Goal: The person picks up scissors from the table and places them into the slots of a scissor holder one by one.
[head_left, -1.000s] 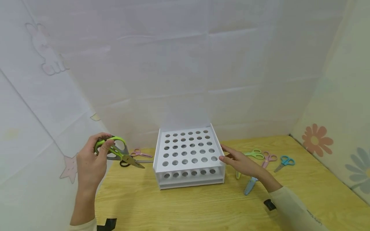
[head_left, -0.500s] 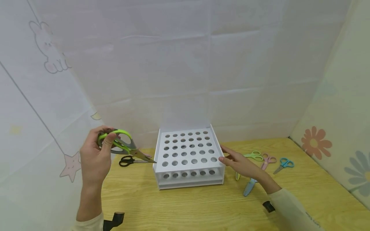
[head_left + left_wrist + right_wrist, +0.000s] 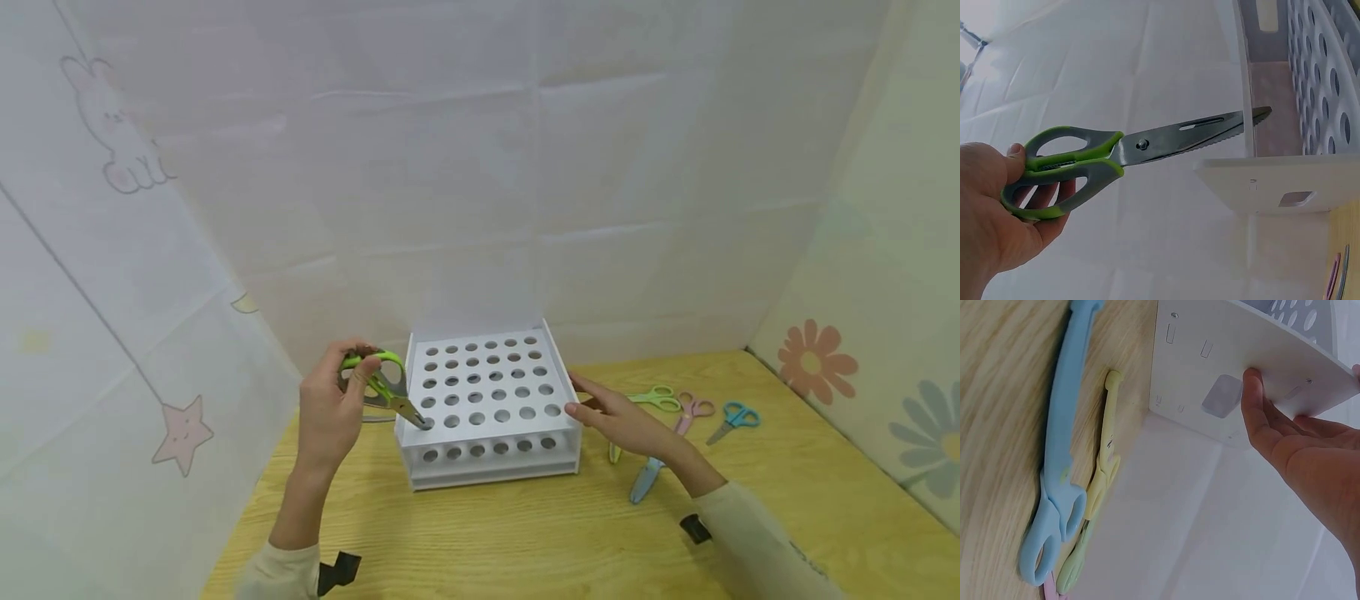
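Observation:
My left hand holds green-and-grey scissors by their handle loops. The blades are together and slant down to the front-left hole of a white rack with rows of round holes. In the left wrist view the serrated blade tip reaches past the near panel edge; how deep it sits in a hole I cannot tell. My right hand holds the rack's right side panel, fingertips against its outer face and thumb at its upper edge.
Right of the rack lie light-blue scissors, yellow scissors, green scissors, pink scissors and teal scissors. Left of it a grey blade shows behind my left hand. Printed wall sheets surround the wooden table.
My left hand has moved right with the green-and-grey scissors, bringing the tip from left of the rack to its front-left hole. My right hand stays on the side panel.

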Demonstrator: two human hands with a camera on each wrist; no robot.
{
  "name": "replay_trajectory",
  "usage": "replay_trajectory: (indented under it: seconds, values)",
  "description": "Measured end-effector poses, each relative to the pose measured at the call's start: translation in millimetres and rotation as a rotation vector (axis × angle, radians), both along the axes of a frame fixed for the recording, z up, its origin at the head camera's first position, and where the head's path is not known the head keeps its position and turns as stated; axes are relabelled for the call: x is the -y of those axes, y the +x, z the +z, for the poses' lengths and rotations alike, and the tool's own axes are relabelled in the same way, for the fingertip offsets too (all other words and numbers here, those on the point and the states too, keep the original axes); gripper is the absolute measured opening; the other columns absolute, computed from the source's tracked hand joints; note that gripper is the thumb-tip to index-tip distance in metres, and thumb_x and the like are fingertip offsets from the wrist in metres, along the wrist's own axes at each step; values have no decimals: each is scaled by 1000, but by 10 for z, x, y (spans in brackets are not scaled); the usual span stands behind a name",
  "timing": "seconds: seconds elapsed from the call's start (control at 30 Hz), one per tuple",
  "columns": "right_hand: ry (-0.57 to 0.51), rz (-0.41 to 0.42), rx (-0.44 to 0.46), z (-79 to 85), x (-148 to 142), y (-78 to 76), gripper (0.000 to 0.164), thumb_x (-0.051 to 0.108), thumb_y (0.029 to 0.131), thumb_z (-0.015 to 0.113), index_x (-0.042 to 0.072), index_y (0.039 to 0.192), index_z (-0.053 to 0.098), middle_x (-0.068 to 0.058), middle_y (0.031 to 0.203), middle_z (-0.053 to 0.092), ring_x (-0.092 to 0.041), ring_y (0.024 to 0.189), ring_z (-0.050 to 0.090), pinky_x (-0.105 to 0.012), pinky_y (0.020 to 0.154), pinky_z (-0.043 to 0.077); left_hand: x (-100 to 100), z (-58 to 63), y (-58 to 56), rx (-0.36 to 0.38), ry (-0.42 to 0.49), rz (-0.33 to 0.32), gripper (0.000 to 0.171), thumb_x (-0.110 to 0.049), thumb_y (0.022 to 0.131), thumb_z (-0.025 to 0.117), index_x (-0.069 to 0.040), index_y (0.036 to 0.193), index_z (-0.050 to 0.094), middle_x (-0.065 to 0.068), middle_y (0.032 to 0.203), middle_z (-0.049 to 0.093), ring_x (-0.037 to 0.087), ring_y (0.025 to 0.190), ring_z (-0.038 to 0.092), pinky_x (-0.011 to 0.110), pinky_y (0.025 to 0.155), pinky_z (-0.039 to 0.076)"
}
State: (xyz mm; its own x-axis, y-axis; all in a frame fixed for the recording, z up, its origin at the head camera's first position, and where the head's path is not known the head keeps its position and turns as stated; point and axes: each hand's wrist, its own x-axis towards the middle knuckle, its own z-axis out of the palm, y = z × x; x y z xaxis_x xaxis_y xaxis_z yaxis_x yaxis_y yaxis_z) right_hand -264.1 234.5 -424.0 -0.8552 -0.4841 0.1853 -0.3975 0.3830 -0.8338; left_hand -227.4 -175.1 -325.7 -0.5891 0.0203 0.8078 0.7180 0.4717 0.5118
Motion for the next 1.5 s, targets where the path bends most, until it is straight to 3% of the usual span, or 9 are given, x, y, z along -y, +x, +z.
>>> replay_trajectory:
  seconds: [0.2,0.33,0.57,0.67,0.83,1.07,1.27,1.5]
  values:
    - [14,6,-25,1,4,-32,68,36,109,51,12,164,20,-14,164,26,-29,124,57,-45,99,48,-79,-38,-28,27,-14,-59,18,0,95,66,1,113,65,10,105,70,22,92,68,25,76,57]
    - [18,14,-24,19,5,-29,66,35,109,50,12,163,20,-15,164,26,-30,125,57,-48,99,47,-103,-46,-70,50,-23,-67,19,-6,98,65,-2,116,64,7,106,69,21,91,68,27,73,58]
    - [17,15,-5,19,20,-13,67,35,109,50,12,164,18,-15,164,24,-30,125,56,-50,100,46,-182,-108,-190,95,-218,-80,22,-14,97,66,-9,119,67,1,109,67,15,97,65,31,71,54]
    - [17,15,2,12,27,-7,68,35,109,49,12,164,18,-15,164,24,-30,126,55,-49,100,46,-209,-122,-202,96,-251,-75,23,-14,97,66,-11,120,66,-1,108,66,14,97,65,32,69,53]
    - [26,-6,-8,34,19,1,69,38,109,50,12,164,18,-12,164,25,-29,126,55,-46,98,48,-263,-109,-246,49,-262,-89,28,-11,97,65,-8,125,66,4,109,67,14,88,62,31,67,50]
    - [16,-6,-14,19,0,-10,68,36,109,50,11,163,19,-14,163,27,-30,124,56,-46,97,48,-357,-132,-358,-55,-353,-114,32,-5,97,66,-4,129,64,7,111,67,17,85,61,34,70,51]
    - [14,0,8,-8,15,3,70,38,109,50,11,164,16,-13,164,25,-29,126,55,-46,98,48,-367,-178,-389,-57,-366,-146,24,-3,97,64,-3,121,62,6,107,64,17,84,60,33,69,51]
    - [11,-9,18,2,29,28,71,38,109,49,11,164,13,-13,165,22,-29,127,54,-46,99,48,-363,-308,-522,-75,-412,-221,18,3,97,62,-3,114,59,5,104,60,17,86,57,30,70,49]
